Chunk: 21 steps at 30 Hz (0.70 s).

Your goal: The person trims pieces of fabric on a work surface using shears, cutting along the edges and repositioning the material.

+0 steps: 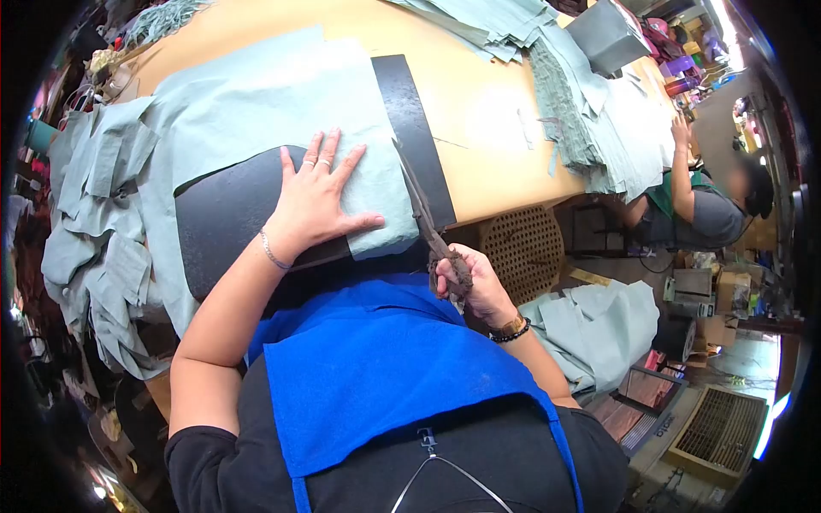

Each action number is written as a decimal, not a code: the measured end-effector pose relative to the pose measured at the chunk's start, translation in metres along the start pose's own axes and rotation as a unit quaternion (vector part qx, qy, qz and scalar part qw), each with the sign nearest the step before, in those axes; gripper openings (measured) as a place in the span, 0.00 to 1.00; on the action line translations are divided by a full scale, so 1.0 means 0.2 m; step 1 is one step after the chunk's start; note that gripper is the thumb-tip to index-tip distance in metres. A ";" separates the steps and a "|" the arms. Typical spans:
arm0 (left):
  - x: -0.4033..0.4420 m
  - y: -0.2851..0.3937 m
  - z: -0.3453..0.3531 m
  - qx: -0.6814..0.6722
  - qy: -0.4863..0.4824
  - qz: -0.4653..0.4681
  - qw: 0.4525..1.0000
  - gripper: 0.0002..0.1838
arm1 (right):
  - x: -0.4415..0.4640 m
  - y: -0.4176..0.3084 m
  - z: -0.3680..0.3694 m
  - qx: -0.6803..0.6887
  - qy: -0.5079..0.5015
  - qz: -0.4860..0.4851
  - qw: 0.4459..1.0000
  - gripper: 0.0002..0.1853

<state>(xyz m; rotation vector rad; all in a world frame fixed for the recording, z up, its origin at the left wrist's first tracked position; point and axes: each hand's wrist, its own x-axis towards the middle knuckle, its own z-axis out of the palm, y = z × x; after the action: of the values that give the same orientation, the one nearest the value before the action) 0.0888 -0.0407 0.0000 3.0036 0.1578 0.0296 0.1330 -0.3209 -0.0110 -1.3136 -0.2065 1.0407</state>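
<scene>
My left hand [321, 188] lies flat with its fingers spread. It presses on a pale green sheet [359, 111] of fabric or leather, partly over a black board [231, 205]. My right hand [479, 282] is wrapped round the handles of long shears [419, 197], which look bound in brown cloth. The blades point away from me along the right edge of the sheet, over the black board. Whether the blade tips grip the material I cannot tell.
Crumpled green pieces [103, 214] hang over the table's left edge. A thick stack of green sheets [569, 103] stands at the right near a grey box [607, 38]. Another person [701, 205] sits at the table's far right. A woven chair [522, 252] and more green material [599, 329] are beside me.
</scene>
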 end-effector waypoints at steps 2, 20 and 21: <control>0.03 -0.02 0.00 -0.002 -0.001 -0.004 1.000 0.56 | -0.01 0.02 0.01 0.006 0.007 0.003 1.000 0.11; 0.07 -0.04 0.01 0.008 0.016 -0.023 1.000 0.57 | 0.01 0.04 0.02 0.012 0.015 -0.007 1.000 0.10; 0.06 -0.04 0.01 0.009 0.017 -0.022 1.000 0.57 | 0.00 0.03 0.02 0.014 0.016 -0.011 1.000 0.10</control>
<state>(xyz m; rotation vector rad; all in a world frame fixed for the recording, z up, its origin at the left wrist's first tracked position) 0.1006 -0.0321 -0.0021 3.0181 0.2290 0.0748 0.1273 -0.3183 -0.0154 -1.2991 -0.1809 1.0011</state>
